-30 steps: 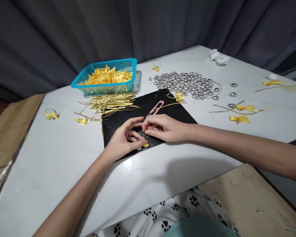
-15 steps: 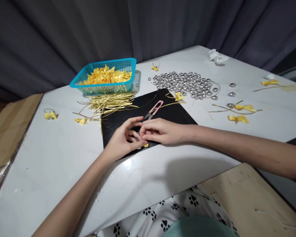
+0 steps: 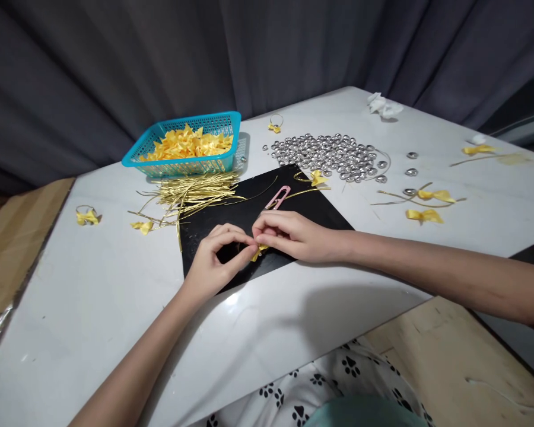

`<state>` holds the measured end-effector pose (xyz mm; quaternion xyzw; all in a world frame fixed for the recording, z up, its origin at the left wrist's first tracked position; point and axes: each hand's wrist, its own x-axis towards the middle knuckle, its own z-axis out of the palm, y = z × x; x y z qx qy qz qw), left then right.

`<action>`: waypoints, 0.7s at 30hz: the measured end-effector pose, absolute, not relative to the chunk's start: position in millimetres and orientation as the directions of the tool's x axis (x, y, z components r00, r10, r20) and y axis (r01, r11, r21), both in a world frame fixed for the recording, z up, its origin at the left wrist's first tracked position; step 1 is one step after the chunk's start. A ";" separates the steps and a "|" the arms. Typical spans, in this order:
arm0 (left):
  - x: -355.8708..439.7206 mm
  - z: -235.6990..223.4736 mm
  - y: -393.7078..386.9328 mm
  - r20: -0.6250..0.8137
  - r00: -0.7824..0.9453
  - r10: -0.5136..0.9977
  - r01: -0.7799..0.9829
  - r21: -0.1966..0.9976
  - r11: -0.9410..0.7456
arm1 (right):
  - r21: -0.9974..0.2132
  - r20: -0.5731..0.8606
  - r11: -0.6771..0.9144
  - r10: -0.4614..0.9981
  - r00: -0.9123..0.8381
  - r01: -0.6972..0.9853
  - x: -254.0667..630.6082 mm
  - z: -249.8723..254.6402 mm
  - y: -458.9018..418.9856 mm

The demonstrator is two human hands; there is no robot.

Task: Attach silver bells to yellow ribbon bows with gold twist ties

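- A small yellow bow (image 3: 255, 256) of satiny ribbon sits low between the two hands, above the near part of the black mat; fingers cover much of it, so its full outline is hidden.
- The left hand (image 3: 216, 258) comes in with thumb and index finger meeting in a rounded arch, their tips clamped on the bow.
- The right hand (image 3: 293, 235) lies just beside it, fingers curled and the thumb close beneath the index finger; whether anything thin is pinched there, I cannot tell from this angle.
- Under both hands is the smooth, flat black mat (image 3: 225, 216), set at a slant on the desk.
- Pink-handled snips (image 3: 277, 198) rest on the mat behind the right hand, which hides their lower part.
- A bow with gold wire (image 3: 317, 178) lies at the mat's far edge.
- Shiny gold wires (image 3: 196, 190) form a loose, straggling bundle across the mat's far left corner.
- Behind them stands a blue plastic basket (image 3: 182, 161) with perforated walls, holding a heap of pointed yellow ribbon pieces (image 3: 187, 144).
- To the right of the basket spreads a pile of glossy silver domed pieces (image 3: 327, 155).
- Two more bows (image 3: 425, 215) lie toward the right beside bent wires.
- The glossy white desk (image 3: 93, 284) is cut off at the lower left; a dark, folded curtain (image 3: 271, 47) hangs behind.
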<state>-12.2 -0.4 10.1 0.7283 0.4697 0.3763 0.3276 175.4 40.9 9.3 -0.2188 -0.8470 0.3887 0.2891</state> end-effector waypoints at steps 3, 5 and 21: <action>-9.9 11.0 -2.1 0.197 0.275 0.941 0.393 0.870 -0.297 | -0.812 0.302 0.568 0.607 -0.735 0.136 175.6 10.2 39.7; -8.7 10.6 -2.9 0.175 0.267 0.948 0.370 0.890 -0.268 | -0.825 0.297 0.550 0.619 -0.727 0.132 175.5 10.0 39.1; -1.8 7.9 -6.3 0.105 0.253 0.962 0.408 0.890 -0.205 | -0.885 0.314 0.461 0.706 -0.635 0.074 175.4 3.2 44.7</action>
